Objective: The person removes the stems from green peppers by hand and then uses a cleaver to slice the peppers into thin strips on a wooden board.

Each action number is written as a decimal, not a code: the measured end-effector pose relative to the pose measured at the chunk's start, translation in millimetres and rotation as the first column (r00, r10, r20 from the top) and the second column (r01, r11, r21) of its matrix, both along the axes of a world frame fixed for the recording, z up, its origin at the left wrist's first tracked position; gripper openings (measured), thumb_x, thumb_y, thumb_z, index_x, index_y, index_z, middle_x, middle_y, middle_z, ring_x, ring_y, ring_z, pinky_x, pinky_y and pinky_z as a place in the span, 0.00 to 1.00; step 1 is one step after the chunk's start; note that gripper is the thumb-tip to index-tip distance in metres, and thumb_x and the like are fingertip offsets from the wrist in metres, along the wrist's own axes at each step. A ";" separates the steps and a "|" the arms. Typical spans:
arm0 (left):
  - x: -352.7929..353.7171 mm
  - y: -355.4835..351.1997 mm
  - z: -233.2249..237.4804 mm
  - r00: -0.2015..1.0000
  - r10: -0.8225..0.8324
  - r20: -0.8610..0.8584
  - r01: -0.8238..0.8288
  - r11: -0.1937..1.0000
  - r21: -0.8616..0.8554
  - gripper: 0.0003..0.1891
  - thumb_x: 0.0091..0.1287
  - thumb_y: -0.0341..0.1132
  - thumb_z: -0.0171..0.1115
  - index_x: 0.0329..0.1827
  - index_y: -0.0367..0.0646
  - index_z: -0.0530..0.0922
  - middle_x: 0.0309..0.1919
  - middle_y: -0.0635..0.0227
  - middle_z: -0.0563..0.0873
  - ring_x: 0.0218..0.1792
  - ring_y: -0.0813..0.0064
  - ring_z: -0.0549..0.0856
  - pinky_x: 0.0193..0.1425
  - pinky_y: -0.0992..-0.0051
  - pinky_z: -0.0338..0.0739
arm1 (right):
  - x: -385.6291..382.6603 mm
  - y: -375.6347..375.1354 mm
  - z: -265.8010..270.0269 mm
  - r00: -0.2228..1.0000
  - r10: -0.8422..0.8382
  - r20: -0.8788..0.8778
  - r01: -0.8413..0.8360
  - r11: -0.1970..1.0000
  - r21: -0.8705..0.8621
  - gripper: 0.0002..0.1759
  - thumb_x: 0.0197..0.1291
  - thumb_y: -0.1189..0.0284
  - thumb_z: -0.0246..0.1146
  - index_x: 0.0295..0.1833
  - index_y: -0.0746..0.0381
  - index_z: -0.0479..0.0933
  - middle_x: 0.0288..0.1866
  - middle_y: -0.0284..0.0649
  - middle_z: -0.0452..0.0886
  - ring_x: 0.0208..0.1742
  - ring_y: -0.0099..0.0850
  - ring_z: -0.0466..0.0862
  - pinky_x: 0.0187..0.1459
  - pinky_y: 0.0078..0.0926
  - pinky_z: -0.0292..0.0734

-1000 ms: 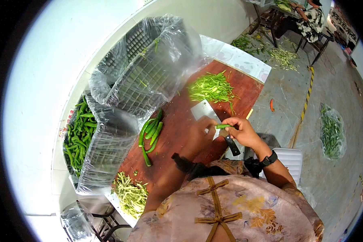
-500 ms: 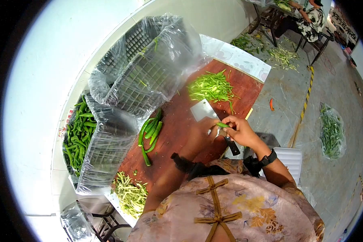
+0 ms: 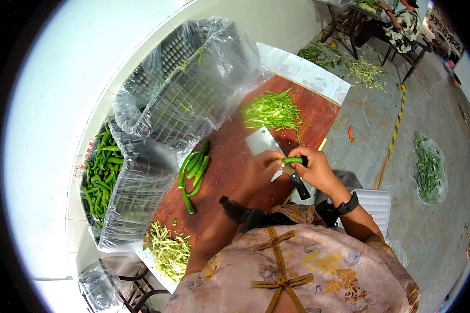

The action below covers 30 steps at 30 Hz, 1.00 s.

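My right hand (image 3: 314, 169) grips a green chili pepper (image 3: 293, 160) just above the red chopping board (image 3: 235, 172). My left hand (image 3: 257, 169) meets it from the left, fingertips pinching the pepper's other end. Under both hands a cleaver (image 3: 261, 142) lies flat on the board, its black handle (image 3: 301, 186) sticking out below my right hand. A few whole green peppers (image 3: 194, 171) lie to the left on the board. A heap of cut green strips (image 3: 273, 111) sits at the board's far end.
A tilted plastic-lined crate (image 3: 193, 88) stands beside the board, and a second lined crate (image 3: 133, 198) holds many green peppers (image 3: 100, 175). Pale trimmings (image 3: 169, 251) pile at the near corner. On the floor are a white stool (image 3: 376, 206) and a bag of greens (image 3: 429, 169). Another person (image 3: 402, 23) sits far off.
My left hand has moved up to the pepper and closed on its end. The pepper has turned slightly more level; my right hand stays over the cleaver handle.
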State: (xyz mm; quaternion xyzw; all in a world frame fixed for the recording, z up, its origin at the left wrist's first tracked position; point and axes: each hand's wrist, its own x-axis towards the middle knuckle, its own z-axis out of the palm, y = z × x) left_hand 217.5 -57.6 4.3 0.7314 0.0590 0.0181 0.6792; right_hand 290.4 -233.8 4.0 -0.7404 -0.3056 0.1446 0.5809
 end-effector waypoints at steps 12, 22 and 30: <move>-3.9 -0.9 5.8 0.998 0.009 0.066 -0.015 0.996 0.094 0.05 0.60 0.24 0.62 0.38 0.37 0.80 0.34 0.73 0.83 0.37 0.82 0.80 0.43 0.78 0.76 | -0.5 0.8 5.7 0.956 -0.023 0.291 0.029 0.999 -0.017 0.12 0.46 0.82 0.61 0.40 0.63 0.77 0.36 0.47 0.79 0.37 0.48 0.80 0.38 0.33 0.75; -27.6 30.6 5.1 0.969 0.248 0.004 -0.247 0.962 0.115 0.07 0.61 0.25 0.60 0.42 0.36 0.81 0.37 0.68 0.85 0.39 0.79 0.82 0.45 0.77 0.77 | 6.1 -2.2 -15.5 0.973 0.070 -0.220 -0.045 0.992 0.116 0.08 0.58 0.81 0.62 0.44 0.66 0.78 0.34 0.32 0.80 0.31 0.20 0.77 0.33 0.18 0.74; -181.1 149.0 24.9 0.418 0.842 0.341 -0.761 0.120 0.638 0.06 0.59 0.30 0.64 0.38 0.41 0.84 0.32 0.58 0.86 0.33 0.69 0.85 0.39 0.70 0.78 | 14.3 7.1 -27.5 0.987 0.014 -0.161 -0.021 0.999 -0.042 0.10 0.54 0.79 0.66 0.43 0.66 0.81 0.33 0.31 0.76 0.35 0.19 0.76 0.37 0.18 0.73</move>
